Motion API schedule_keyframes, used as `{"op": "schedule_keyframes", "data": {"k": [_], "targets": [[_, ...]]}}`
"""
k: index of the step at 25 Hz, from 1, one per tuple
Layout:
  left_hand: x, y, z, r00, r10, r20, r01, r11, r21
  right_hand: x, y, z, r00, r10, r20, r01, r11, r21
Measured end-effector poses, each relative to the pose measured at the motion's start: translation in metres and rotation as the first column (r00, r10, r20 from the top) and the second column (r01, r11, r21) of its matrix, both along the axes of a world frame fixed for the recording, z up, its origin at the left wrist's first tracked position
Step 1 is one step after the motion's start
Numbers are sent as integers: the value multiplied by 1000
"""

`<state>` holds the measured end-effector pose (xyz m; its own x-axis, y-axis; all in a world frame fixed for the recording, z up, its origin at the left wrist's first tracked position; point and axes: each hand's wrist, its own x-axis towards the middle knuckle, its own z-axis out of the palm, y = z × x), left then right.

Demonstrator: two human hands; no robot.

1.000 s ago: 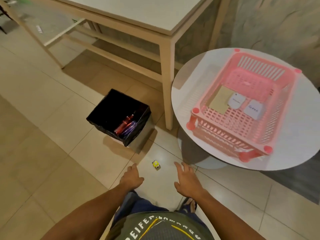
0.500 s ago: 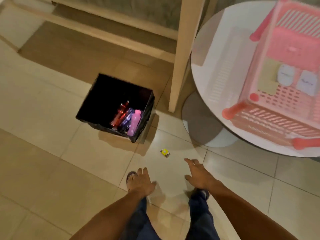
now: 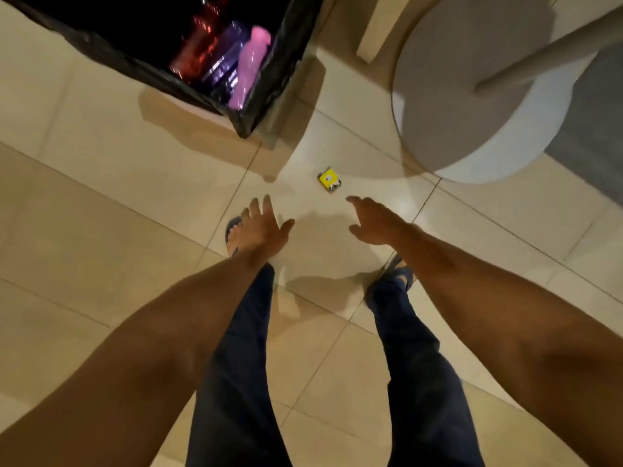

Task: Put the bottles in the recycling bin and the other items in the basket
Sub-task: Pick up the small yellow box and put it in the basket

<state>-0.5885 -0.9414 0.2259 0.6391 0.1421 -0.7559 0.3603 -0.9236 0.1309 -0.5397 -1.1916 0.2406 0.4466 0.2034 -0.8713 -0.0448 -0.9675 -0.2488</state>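
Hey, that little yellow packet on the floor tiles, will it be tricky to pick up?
The yellow packet looks small and flat, so probably light, unlikely to roll. Lying flush on smooth tile, it may slide when nudged, so pinching an edge likely works best.

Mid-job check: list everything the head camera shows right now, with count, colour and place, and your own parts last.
recycling bin: one, black liner, top left on the floor.
bottles: at least three, red, purple and pink, lying inside the bin; blurred, so the count is uncertain.
small packet: one, yellow with a dark edge, on the floor tile between the bin and the round base, just ahead of the right hand.
round table base: one, pale grey-white, top right on the floor.
wooden table leg: one, beige, top centre.
floor: beige tiles throughout.
left hand: open, fingers spread, holding nothing.
right hand: open, reaching toward the packet, not touching it.
legs: two, dark blue trousers, blue sandals.
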Motion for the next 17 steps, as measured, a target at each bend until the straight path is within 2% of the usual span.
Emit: {"op": "schedule_keyframes", "data": {"k": [5, 9, 12, 15, 17], "targets": [[16, -2, -96, 996, -61, -59, 57, 996, -64, 24, -2, -106, 1000, -11, -11, 11, 1000, -20], [33, -6, -160, 998, 3, -62, -8, 997, -83, 41, 0, -177, 999, -39, 29, 41, 997, -68], [35, -11, -200, 995, 47, -93, -53, 997, -63, 52, 7, -224, 986, -150, 77, 159, 978, -138], [43, -18, -230, 997, 44, -68, -50, 995, -91, 59, 26, -268, 943, -306, 135, 324, 935, -142], [47, -21, -245, 998, 27, -53, -32, 995, -99, 58, 40, -291, 931, -319, 177, 344, 928, -140]]}}
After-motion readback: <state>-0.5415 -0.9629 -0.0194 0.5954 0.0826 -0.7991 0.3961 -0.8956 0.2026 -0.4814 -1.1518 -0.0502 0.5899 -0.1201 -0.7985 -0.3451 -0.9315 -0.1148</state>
